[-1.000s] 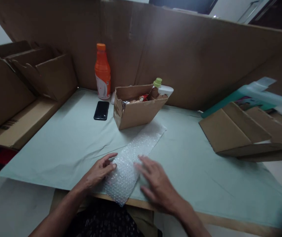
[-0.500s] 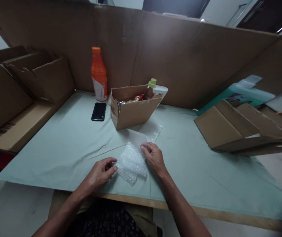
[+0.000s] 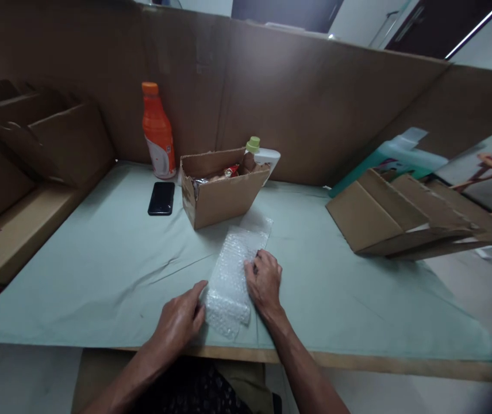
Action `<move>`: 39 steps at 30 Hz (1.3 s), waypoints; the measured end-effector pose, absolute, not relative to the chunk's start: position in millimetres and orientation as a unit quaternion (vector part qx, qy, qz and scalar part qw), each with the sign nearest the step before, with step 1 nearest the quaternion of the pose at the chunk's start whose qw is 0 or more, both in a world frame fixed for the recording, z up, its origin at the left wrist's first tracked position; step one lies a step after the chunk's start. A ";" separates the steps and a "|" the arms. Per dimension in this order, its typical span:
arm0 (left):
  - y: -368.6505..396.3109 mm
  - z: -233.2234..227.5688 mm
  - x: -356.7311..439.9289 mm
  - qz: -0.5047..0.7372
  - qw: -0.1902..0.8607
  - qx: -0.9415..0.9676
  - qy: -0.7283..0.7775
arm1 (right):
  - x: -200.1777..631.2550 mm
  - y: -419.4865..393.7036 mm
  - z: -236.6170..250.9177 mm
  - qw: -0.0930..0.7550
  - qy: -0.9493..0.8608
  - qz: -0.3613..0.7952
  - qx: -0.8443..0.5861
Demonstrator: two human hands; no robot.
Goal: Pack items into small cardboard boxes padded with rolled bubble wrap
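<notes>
A folded strip of clear bubble wrap [image 3: 231, 270] lies on the pale green cloth, running from near the cardboard box down to the table's front edge. My left hand [image 3: 181, 316] rests at its lower left edge, index finger extended along the side and thumb apart. My right hand [image 3: 264, 282] lies on its right edge, fingers loosely bent with a gap between thumb and index finger. Neither hand visibly grips the wrap. Behind it stands an open cardboard box [image 3: 229, 198] with small wrapped items inside, partly hidden by its walls.
An orange bottle [image 3: 158, 135] and a black phone [image 3: 161, 199] are left of the box; a white bottle with a green cap [image 3: 253, 144] stands behind it. Cardboard holders [image 3: 71, 141] flank the left side, more cardboard boxes [image 3: 371, 215] and a teal bottle [image 3: 375, 161] the right.
My right hand has laid the raised upper flap of bubble wrap flat and let go of its pinch. My left index finger has straightened along the edge. The view has shifted slightly right.
</notes>
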State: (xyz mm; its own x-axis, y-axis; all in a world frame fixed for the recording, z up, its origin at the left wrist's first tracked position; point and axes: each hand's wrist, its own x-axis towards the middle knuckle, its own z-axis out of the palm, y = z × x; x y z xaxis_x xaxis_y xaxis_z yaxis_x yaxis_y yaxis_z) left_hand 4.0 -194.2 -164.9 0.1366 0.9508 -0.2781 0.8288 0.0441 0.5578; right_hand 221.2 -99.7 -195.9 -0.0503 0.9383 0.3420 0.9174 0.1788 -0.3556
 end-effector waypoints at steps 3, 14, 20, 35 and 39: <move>-207.6 -167.4 9.2 0.120 0.327 0.692 0.632 | 221.4 -103.1 -196.7 0.253 -0.722 0.017 -0.644; -212.1 -166.0 9.4 0.125 0.326 0.704 0.619 | 225.7 -116.6 -195.0 0.246 -0.692 0.000 -0.678; -212.1 -165.3 0.4 0.108 0.316 0.717 0.612 | 230.3 -121.8 -191.8 0.229 -0.700 -0.028 -0.676; -186.6 -184.5 39.2 0.144 0.130 0.883 0.428 | 245.9 -86.6 -180.1 0.168 -0.856 0.071 -0.484; -177.5 -180.4 15.5 0.260 0.193 0.827 0.460 | 274.9 -33.6 -172.3 0.250 -0.781 0.083 -0.566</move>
